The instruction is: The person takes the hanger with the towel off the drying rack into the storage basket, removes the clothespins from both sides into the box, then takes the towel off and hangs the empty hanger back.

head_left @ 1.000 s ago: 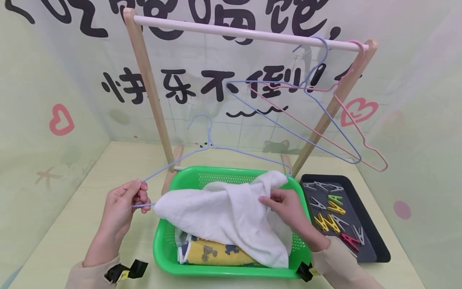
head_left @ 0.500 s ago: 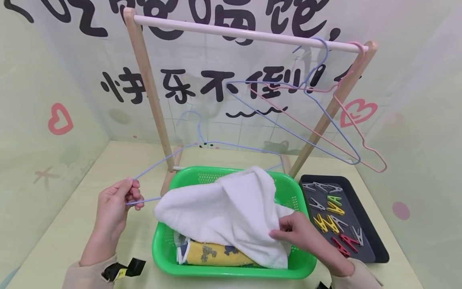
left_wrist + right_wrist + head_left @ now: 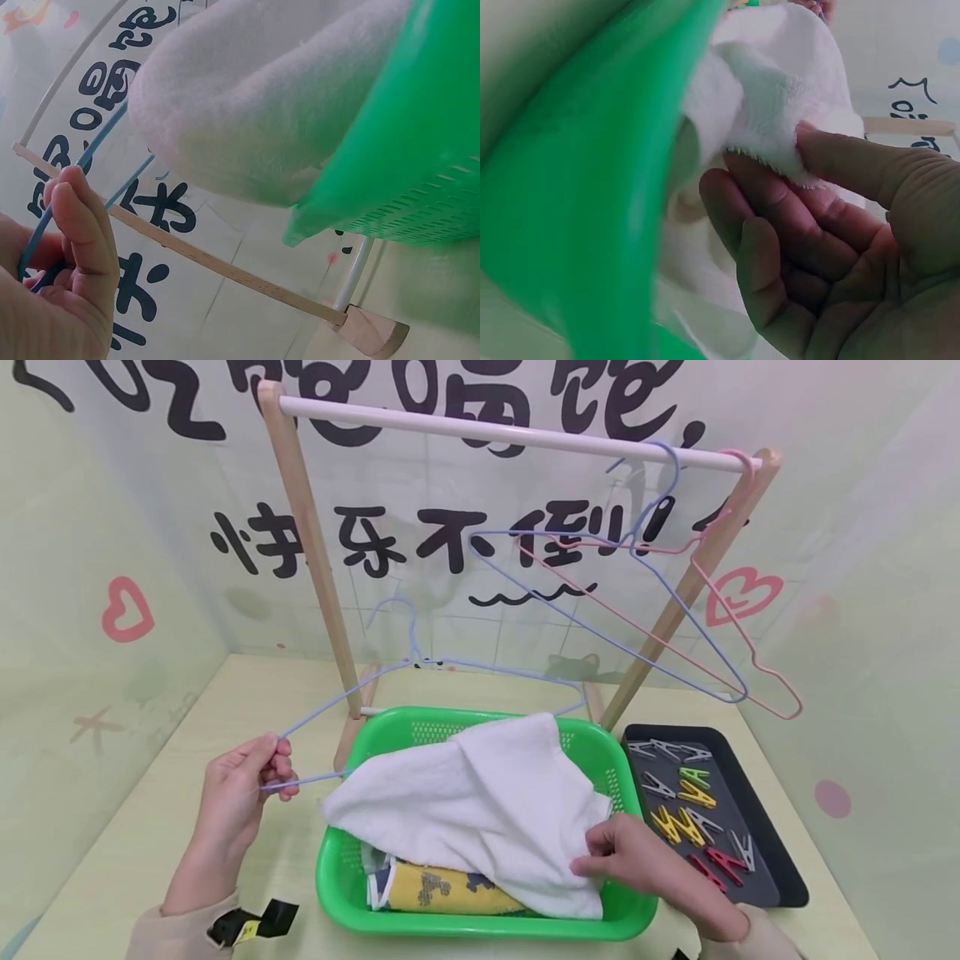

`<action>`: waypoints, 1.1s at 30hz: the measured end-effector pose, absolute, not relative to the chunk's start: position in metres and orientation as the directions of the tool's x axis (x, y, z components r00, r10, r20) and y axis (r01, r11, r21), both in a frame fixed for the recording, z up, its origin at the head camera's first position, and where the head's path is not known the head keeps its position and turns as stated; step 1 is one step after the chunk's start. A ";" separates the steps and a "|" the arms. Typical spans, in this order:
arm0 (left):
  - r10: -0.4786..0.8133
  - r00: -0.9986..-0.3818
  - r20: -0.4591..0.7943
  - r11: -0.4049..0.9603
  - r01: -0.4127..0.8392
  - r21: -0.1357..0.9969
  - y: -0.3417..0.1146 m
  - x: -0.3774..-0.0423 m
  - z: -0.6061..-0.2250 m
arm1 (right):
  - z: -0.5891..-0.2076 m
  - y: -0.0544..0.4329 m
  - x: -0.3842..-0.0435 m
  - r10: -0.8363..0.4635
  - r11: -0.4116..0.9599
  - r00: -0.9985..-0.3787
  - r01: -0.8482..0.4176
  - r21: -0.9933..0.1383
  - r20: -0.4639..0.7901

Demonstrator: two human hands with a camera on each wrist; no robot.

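Observation:
My left hand (image 3: pixel 243 785) grips one end of a blue wire hanger (image 3: pixel 322 703), its hook pointing up and its far end reaching over the back of the basket. A white towel (image 3: pixel 480 810) drapes over the hanger's lower bar and hangs into the green basket (image 3: pixel 483 925). My right hand (image 3: pixel 637 860) pinches the towel's right edge between thumb and fingers, which the right wrist view shows close up on the terry cloth (image 3: pixel 780 142). Beneath the towel lies a folded yellow patterned cloth (image 3: pixel 442 889), partly hidden.
Behind the basket stands a wooden rack with a white rail (image 3: pixel 487 431). From its right end hang another blue hanger (image 3: pixel 555 589) and a pink hanger (image 3: pixel 738 602). A dark tray (image 3: pixel 787 860) to the right holds several coloured clothespins (image 3: pixel 693 793).
My right hand has moved right and down, drawing the towel off the hanger's right end and spreading its corner. The left hand and hanger have shifted slightly left.

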State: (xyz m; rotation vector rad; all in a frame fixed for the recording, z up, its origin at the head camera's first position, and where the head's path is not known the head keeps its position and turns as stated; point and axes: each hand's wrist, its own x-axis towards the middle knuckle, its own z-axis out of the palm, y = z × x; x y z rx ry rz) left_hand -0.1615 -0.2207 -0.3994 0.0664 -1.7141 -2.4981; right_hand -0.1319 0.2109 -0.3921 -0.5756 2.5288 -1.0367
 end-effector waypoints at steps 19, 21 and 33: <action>-0.017 -1.000 0.017 -0.283 0.021 0.959 -0.208 -0.161 -0.397 | -0.385 0.188 -0.172 -0.224 0.582 -0.970 -0.209 -0.786 0.092; -0.029 -0.999 0.012 -0.284 0.020 0.959 -0.209 -0.162 -0.397 | -0.387 0.187 -0.170 -0.261 0.574 -0.962 -0.218 -0.789 0.076; -0.061 -0.998 0.017 -0.337 0.037 0.941 -0.222 -0.163 -0.398 | -0.397 0.198 -0.151 -0.463 0.592 -0.886 -0.288 -0.753 -0.025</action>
